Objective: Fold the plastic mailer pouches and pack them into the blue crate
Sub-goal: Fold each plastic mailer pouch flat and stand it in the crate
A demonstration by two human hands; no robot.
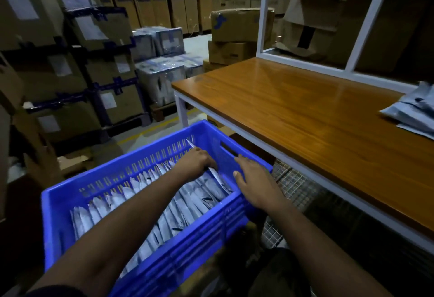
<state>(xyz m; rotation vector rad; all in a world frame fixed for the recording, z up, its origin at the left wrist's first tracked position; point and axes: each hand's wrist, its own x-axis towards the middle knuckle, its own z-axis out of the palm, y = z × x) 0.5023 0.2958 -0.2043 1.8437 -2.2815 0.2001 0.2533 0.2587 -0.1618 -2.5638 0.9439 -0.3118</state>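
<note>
The blue crate (61, 193) stands low in front of me, left of the table. Several folded grey-white mailer pouches (112, 200) stand on edge in a row inside it. My left hand (196, 161) reaches into the crate's far right end, its fingers curled round a folded pouch (217, 175) that it pushes down beside the others. My right hand (252, 180) lies with straight fingers on the crate's right end wall, next to the handle slot. A pile of unfolded pouches (413, 111) lies at the table's right edge.
A wooden-topped table (293, 108) with a white frame (265, 14) stands to the right. Stacked cardboard boxes (237, 35) and wrapped bundles (162, 78) fill the floor behind and to the left. A wire mesh shelf (296, 186) sits under the table.
</note>
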